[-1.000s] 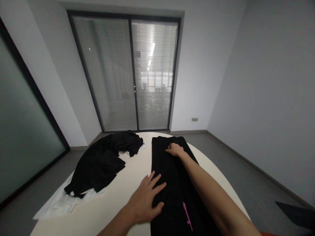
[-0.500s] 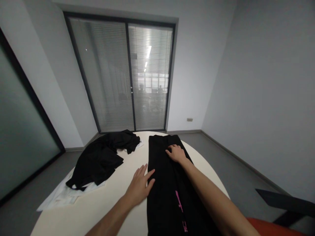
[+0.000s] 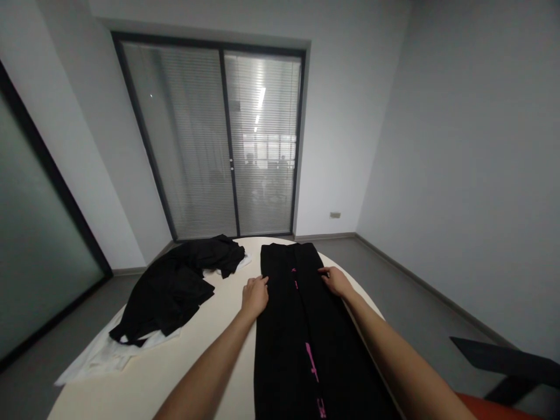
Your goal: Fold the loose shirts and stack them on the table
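Observation:
A long black garment with pink markings (image 3: 306,326) lies flat and straight along the round white table (image 3: 219,344), running away from me. My left hand (image 3: 255,293) rests at the garment's left edge, its fingers curled over the cloth. At the right edge lies my right hand (image 3: 335,280), fingers bent onto the fabric. Both hands are level with each other, towards the far end of the garment.
A heap of black clothes (image 3: 179,286) lies on white cloth (image 3: 105,356) at the table's left. Glass doors with blinds (image 3: 219,140) stand beyond. A dark chair part (image 3: 503,356) and something orange (image 3: 494,408) are at the lower right.
My left hand slid forward along the garment's left edge. My right hand moved from the garment's middle to its right edge. More of the pink markings now show.

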The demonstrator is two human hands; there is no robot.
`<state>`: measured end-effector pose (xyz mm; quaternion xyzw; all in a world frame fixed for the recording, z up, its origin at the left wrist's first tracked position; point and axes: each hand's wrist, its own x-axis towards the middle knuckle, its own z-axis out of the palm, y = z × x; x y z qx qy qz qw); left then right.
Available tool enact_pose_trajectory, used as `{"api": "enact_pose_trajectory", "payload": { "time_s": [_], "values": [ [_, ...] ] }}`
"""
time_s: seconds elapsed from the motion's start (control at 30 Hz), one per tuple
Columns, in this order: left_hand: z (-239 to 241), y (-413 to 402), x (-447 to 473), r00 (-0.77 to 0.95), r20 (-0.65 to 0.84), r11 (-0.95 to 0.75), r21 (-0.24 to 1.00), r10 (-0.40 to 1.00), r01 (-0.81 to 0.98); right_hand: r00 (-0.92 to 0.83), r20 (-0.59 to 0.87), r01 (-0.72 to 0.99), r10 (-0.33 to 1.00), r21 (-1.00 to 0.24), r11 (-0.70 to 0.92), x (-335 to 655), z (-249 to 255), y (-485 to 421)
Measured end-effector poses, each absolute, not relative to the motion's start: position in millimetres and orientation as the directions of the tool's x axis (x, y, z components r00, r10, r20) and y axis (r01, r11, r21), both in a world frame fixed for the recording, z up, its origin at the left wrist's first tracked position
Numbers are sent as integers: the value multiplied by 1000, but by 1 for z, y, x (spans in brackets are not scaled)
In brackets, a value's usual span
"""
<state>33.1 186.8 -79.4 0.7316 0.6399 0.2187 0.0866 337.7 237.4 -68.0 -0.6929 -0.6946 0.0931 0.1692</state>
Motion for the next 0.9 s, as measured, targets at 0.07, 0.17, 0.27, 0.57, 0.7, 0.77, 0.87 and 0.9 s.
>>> {"api": "enact_pose_trajectory", "payload": {
  "time_s": [0.07, 0.17, 0.27, 0.57, 0.7, 0.77, 0.87, 0.9],
  "values": [
    [-85, 197, 36, 74, 219, -160, 405, 973, 900, 11, 114, 923, 993, -383, 34, 337, -70, 244],
    [-90, 212, 30, 73, 233, -163, 392, 970, 906, -13, 138, 912, 990, -405, 69, 331, -71, 255],
    [-89, 231, 18, 80, 229, -163, 373, 970, 914, -36, 158, 907, 987, -409, 99, 320, -74, 266],
    [-76, 269, 2, 152, 166, -198, 315, 974, 928, -27, 197, 928, 980, -359, 98, 296, -89, 291],
    [-79, 252, 2, 219, 146, -255, 306, 965, 917, 8, 199, 941, 980, -334, 60, 290, -89, 282],
    [-82, 234, 1, 248, 138, -280, 303, 959, 911, 29, 203, 955, 979, -295, 33, 287, -86, 272],
    [-86, 197, -1, 291, 119, -314, 296, 949, 902, 42, 228, 977, 973, -212, 7, 278, -77, 253],
    [-86, 184, -2, 310, 113, -330, 293, 944, 897, 32, 231, 980, 972, -197, 14, 274, -74, 245]
  ]
}}
